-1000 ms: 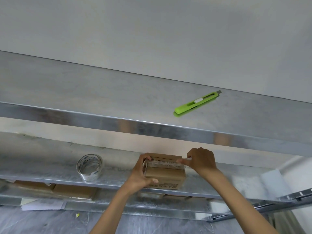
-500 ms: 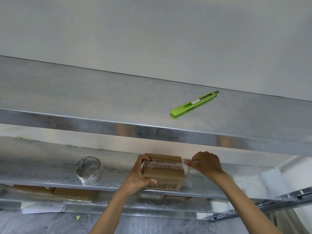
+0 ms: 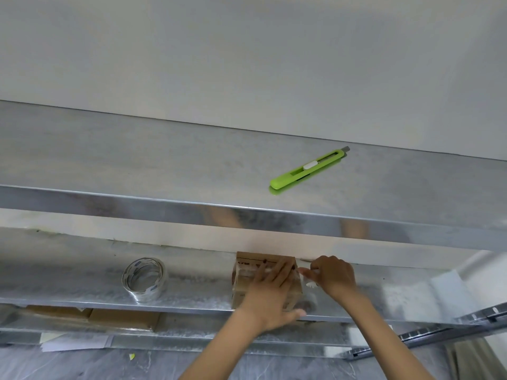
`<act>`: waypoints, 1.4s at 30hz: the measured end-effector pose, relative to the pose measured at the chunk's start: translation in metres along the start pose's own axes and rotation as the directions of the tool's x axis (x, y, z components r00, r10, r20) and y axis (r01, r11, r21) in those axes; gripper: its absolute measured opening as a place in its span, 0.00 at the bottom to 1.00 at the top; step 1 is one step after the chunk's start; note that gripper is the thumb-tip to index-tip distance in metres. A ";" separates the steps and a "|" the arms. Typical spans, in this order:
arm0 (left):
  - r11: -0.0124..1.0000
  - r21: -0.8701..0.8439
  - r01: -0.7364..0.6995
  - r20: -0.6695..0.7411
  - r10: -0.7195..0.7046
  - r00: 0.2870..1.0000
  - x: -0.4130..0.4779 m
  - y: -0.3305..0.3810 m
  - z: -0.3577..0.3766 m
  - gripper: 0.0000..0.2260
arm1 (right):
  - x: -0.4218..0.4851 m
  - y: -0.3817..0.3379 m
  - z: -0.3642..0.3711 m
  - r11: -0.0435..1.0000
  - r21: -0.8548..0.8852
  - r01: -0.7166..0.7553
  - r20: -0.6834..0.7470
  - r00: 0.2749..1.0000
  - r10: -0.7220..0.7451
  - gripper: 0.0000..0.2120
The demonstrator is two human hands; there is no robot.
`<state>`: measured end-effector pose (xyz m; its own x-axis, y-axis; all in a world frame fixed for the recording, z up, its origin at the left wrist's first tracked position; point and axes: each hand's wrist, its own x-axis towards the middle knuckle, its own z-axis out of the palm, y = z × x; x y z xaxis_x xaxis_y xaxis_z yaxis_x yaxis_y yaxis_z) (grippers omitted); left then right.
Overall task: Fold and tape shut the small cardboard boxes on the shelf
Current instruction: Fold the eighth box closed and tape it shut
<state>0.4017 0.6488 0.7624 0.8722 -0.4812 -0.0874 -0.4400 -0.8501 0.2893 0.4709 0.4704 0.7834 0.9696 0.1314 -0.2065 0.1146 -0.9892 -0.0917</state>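
A small brown cardboard box [image 3: 242,286] stands on the middle metal shelf [image 3: 82,283], with clear tape across its top. My left hand [image 3: 270,293] lies flat on the box, fingers straight along the taped top and thumb down its front. Just right of the box, my right hand [image 3: 330,278] pinches the loose end of the clear tape strip [image 3: 310,283] that runs off the box's right edge. A roll of clear tape [image 3: 144,279] stands on edge on the same shelf, well to the left.
A green utility knife [image 3: 308,170] lies on the upper shelf [image 3: 164,165], its blade end toward the wall. Flat cardboard pieces [image 3: 90,316] and white paper [image 3: 74,342] lie on the shelf below. A slotted metal rail [image 3: 452,329] sticks out at the lower right.
My left hand left its grip on the box's left side and now lies flat over the top. My right hand stayed by the box's right edge, holding the tape end.
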 end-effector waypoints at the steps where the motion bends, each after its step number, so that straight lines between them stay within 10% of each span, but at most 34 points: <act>1: 1.000 0.003 0.010 -0.005 -0.010 1.000 0.000 0.002 0.006 0.39 | 0.001 0.001 0.001 1.000 0.007 0.002 0.005 1.000 -0.002 0.25; 13: 0.933 -0.009 0.359 0.098 -0.356 0.929 -0.020 -0.025 0.000 0.48 | 0.002 -0.005 0.009 0.993 0.105 -0.046 0.068 0.997 0.039 0.26; 18: 0.901 0.248 0.357 0.158 -0.401 0.902 0.014 -0.002 -0.024 0.48 | 0.004 -0.006 0.008 0.983 0.171 -0.069 0.092 0.994 0.054 0.27; 25: 0.968 -0.075 0.240 0.042 -0.238 0.970 0.040 0.007 -0.023 0.39 | -0.013 0.001 -0.003 0.882 0.470 -0.041 0.146 0.989 -0.032 0.19; 30: 0.816 -0.577 0.028 -0.209 -0.180 0.961 0.020 -0.017 -0.053 0.35 | -0.045 0.014 -0.076 0.459 0.871 0.173 -0.080 0.973 -0.215 0.23; 37: 0.475 -0.880 -0.030 -0.219 -0.349 0.911 -0.007 -0.038 -0.020 0.32 | -0.023 -0.007 -0.092 0.886 0.412 0.216 -0.012 0.973 -0.231 0.21; 42: 0.509 -0.860 0.044 -0.169 -0.365 0.916 -0.024 -0.055 -0.010 0.33 | -0.016 -0.016 -0.080 0.960 0.179 0.215 -0.048 0.977 -0.210 0.23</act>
<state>0.4072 0.7088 0.7584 0.9952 -0.0943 -0.0244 -0.0019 -0.2699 0.9629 0.4706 0.4785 0.8657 0.9332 0.3327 -0.1359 0.2798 -0.9098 -0.3065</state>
